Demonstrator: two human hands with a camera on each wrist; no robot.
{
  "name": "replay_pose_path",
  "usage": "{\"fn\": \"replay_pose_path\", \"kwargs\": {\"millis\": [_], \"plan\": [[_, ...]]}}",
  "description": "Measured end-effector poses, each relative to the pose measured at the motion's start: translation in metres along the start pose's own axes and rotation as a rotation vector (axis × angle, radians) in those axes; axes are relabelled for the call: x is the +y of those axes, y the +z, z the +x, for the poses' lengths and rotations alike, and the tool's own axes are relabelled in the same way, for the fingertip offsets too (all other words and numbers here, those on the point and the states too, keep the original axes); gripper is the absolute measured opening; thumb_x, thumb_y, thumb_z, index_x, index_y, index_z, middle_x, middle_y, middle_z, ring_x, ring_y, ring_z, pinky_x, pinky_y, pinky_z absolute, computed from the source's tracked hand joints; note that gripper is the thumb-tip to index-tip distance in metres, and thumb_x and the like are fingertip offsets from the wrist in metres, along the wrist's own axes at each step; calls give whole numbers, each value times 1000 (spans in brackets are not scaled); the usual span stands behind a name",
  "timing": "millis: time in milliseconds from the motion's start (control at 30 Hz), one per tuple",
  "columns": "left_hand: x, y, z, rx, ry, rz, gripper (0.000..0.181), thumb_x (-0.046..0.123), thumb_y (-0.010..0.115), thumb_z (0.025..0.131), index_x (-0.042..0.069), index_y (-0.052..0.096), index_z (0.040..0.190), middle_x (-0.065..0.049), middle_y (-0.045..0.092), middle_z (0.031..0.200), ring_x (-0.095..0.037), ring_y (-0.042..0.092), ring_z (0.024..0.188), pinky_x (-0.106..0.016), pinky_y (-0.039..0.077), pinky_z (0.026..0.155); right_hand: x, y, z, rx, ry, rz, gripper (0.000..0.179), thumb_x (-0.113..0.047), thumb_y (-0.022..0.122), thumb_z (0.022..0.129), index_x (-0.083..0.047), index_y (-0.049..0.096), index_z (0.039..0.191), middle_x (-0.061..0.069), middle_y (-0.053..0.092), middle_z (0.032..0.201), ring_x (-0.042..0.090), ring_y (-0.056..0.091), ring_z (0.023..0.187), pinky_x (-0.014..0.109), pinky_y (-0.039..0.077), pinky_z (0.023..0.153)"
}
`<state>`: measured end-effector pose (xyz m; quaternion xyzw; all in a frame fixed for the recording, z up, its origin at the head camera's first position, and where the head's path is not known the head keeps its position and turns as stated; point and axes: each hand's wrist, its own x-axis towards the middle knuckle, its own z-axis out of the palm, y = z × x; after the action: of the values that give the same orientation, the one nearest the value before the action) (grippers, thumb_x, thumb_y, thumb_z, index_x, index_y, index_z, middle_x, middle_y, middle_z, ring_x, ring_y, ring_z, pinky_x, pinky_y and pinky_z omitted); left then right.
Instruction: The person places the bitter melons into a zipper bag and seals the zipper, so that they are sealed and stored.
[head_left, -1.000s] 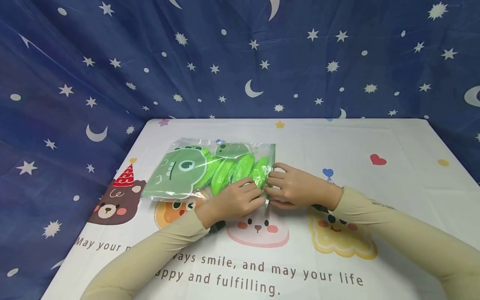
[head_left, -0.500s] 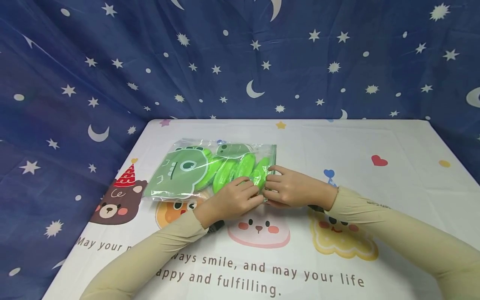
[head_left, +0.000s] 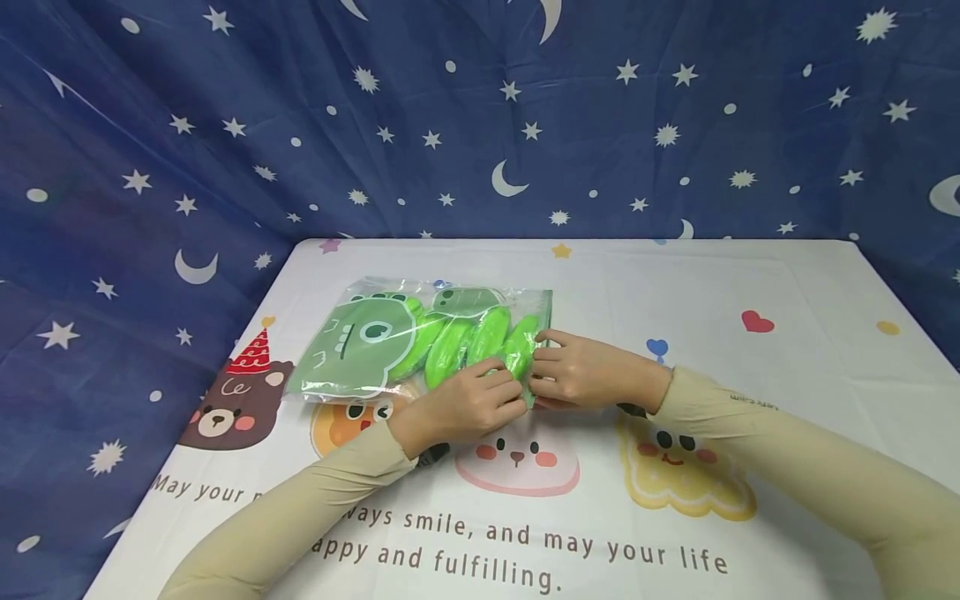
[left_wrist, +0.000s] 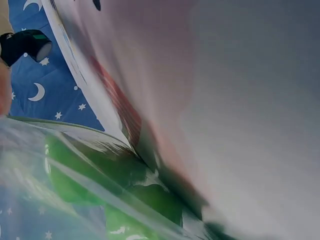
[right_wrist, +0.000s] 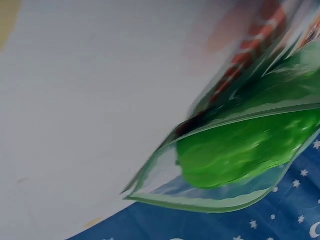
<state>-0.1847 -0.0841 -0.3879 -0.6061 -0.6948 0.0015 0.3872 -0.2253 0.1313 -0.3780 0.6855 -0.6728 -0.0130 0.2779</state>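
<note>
A clear plastic bag (head_left: 348,350) with a green one-eyed monster print lies flat on the table. Inside it are several bright green, long, cucumber-like pieces (head_left: 487,333). My left hand (head_left: 476,402) grips the bag's near side by its right end, fingers curled. Close beside it, my right hand (head_left: 577,371) pinches the green-edged right end. In the right wrist view the bag's mouth (right_wrist: 215,206) gapes, with one green piece just inside. Through the plastic, the left wrist view shows green pieces (left_wrist: 145,210). My fingertips are partly hidden in the head view.
A white tablecloth (head_left: 675,292) printed with cartoon faces and lettering covers the table. Blue star-and-moon fabric (head_left: 450,108) hangs at the back and left. Dark wrist-worn gear (left_wrist: 32,45) on the right arm appears in the left wrist view.
My right hand and wrist have shifted slightly left along the bag's end. The left hand stays nearly where it was, and the bag has hardly moved.
</note>
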Motion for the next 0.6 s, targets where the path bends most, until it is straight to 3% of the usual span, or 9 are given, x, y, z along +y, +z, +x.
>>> {"fn": "replay_pose_path", "kwargs": {"millis": [300,600], "plan": [[-2,-1,0,-10,0,-28,15,11,53,90,12,56,76,4,60,76,-10,57,71,-24,48,82,2,6,1,83,-10,85,19,-26,74,77,-16,61,86,-1,63,79,14,60,73,34,50,83],[-7,-6,5,-75,27,-10,21,5,45,93,13,57,78,4,61,80,-9,58,76,-23,48,83,16,8,1,29,-25,124,17,-24,72,76,-16,62,88,2,61,83,19,59,79,34,47,78]]}}
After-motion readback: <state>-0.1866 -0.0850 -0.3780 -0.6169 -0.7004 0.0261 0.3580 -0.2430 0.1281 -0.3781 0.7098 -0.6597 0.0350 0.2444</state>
